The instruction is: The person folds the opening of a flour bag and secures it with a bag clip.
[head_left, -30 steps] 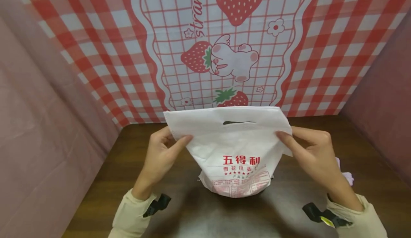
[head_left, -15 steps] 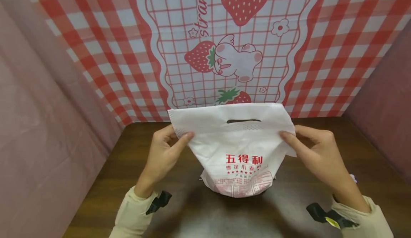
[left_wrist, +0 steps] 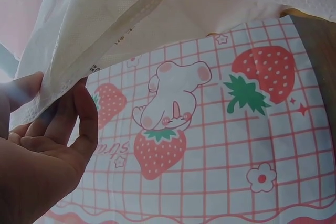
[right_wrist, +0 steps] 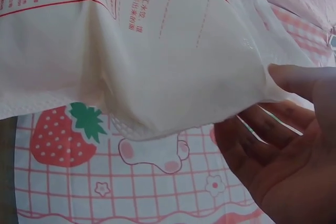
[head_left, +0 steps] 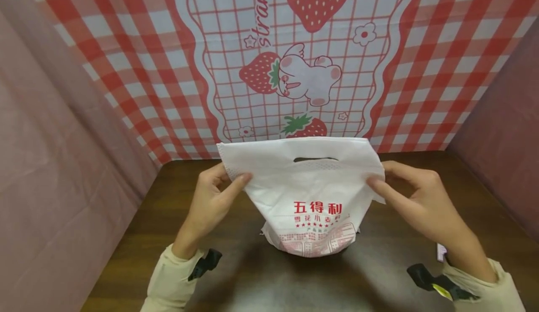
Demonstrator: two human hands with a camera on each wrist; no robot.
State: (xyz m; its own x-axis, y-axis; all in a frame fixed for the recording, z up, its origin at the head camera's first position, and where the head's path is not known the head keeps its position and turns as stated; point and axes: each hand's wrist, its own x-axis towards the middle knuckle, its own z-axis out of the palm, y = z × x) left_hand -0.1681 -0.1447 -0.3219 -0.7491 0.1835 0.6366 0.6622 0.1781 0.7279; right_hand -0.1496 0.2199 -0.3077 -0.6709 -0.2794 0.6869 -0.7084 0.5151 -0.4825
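Note:
A white fabric bag [head_left: 311, 185] with red Chinese print and a slot handle stands on the wooden table in the head view, its top spread wide. My left hand [head_left: 211, 202] pinches its upper left edge, thumb in front and fingers behind. On the opposite side my right hand [head_left: 421, 199] pinches the upper right edge in the same way. The left wrist view shows the left hand [left_wrist: 50, 135] with thumb and fingers on the bag's seam [left_wrist: 126, 30]. In the right wrist view the right hand [right_wrist: 278, 140] holds the bag's side [right_wrist: 194, 77]. The bag's inside is hidden.
Behind the table [head_left: 139, 237] hangs a red-checked cloth [head_left: 311, 78] with strawberries and a cartoon animal. Pink cloth walls [head_left: 54, 162] stand at both sides. A small pale purple object [head_left: 440, 252] lies by the right wrist, mostly covered.
Both hands keep their hold on the bag, which stays in place. My right wrist has shifted slightly outward, covering more of the purple object. The head view has swayed a little.

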